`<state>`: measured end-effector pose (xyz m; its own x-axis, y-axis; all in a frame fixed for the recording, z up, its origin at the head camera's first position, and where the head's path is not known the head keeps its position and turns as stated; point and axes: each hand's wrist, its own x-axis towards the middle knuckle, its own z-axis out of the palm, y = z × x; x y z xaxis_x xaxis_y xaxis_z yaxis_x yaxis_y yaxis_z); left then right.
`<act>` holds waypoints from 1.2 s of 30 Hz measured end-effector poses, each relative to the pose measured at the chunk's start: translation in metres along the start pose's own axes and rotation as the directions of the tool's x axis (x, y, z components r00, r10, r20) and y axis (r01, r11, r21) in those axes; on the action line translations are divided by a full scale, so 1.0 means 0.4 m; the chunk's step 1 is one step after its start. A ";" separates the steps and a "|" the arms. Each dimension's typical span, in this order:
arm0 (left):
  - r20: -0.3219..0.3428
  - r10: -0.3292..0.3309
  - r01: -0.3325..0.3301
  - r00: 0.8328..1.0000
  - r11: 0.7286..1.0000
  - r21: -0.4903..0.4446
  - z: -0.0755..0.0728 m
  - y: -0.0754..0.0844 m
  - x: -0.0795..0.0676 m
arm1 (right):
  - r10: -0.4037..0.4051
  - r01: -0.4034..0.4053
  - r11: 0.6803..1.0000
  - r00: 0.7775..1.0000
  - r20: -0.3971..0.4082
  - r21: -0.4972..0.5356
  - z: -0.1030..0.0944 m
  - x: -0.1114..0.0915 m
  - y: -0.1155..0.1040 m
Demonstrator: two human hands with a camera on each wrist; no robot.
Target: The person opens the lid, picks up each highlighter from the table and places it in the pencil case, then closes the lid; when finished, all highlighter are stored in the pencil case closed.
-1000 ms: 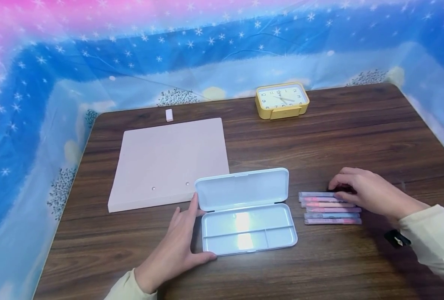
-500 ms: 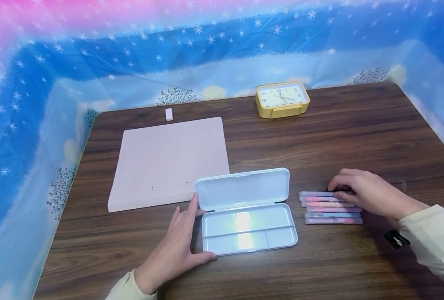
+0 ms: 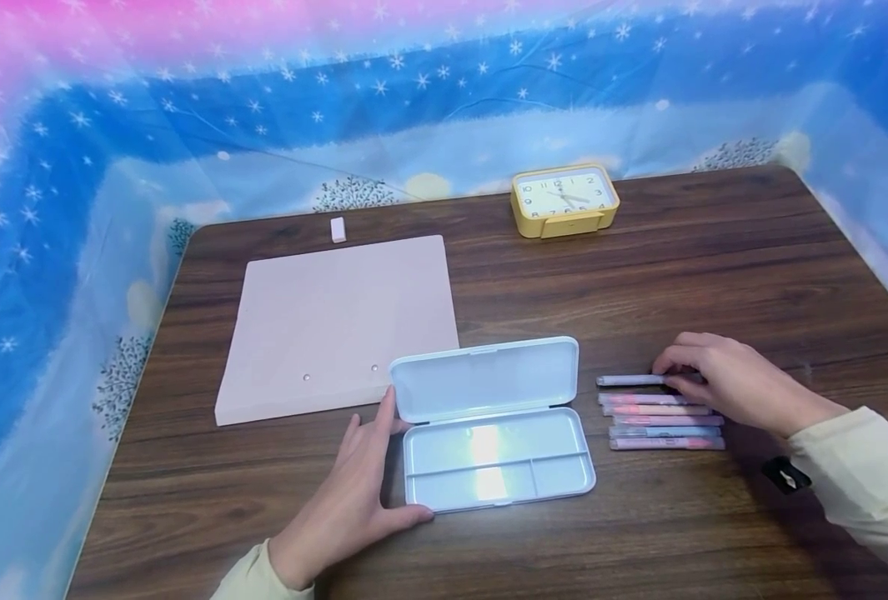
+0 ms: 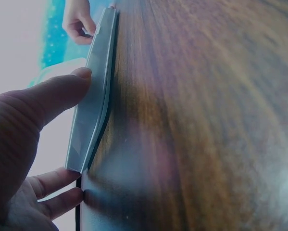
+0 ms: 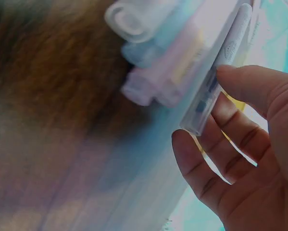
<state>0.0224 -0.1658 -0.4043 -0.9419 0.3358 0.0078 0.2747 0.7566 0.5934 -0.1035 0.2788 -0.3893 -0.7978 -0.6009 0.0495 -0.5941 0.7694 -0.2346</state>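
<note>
One slim, pale lilac plastic pen (image 3: 629,381) has just parted from its row.
The right hand (image 3: 732,382) pinches it, clear of five pastel pens (image 3: 664,432) nearby; the left hand (image 3: 361,479), spread, touches the open white plastic case (image 3: 444,443).

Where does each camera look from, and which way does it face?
Head: worn on the head, facing forward and down at the table; left hand, right hand and sleeves show.
Left wrist: worn there, looking past the left hand along the pencil case; the right hand shows beyond.
Right wrist: worn there, looking at the pinched pen and blurred other pens; the right hand shows.
Shared: head and right wrist both see the pinched pen.
</note>
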 end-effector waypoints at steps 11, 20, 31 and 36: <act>-0.032 0.025 -0.025 0.999 1.000 0.006 0.001 -0.001 0.001 | 0.007 0.003 0.997 0.992 -0.129 0.074 -0.099 0.002 -0.120; -0.029 0.021 -0.021 0.999 1.000 0.004 0.004 0.002 -0.001 | -0.176 0.204 0.962 0.971 -0.163 0.179 -0.077 0.058 -0.258; -0.014 0.016 -0.016 1.000 1.000 0.003 0.005 -0.001 0.000 | -0.280 0.278 0.938 0.960 -0.022 0.209 0.024 0.102 -0.352; -0.008 0.017 -0.017 1.000 1.000 -0.001 0.004 -0.003 -0.002 | -0.294 0.283 0.931 0.956 0.012 0.231 0.062 0.110 -0.374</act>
<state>0.0230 -0.1658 -0.4064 -0.9386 0.3440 0.0245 0.2904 0.7500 0.5943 -0.0472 0.1319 -0.3762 -0.5870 -0.8028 0.1047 -0.7551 0.4962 -0.4286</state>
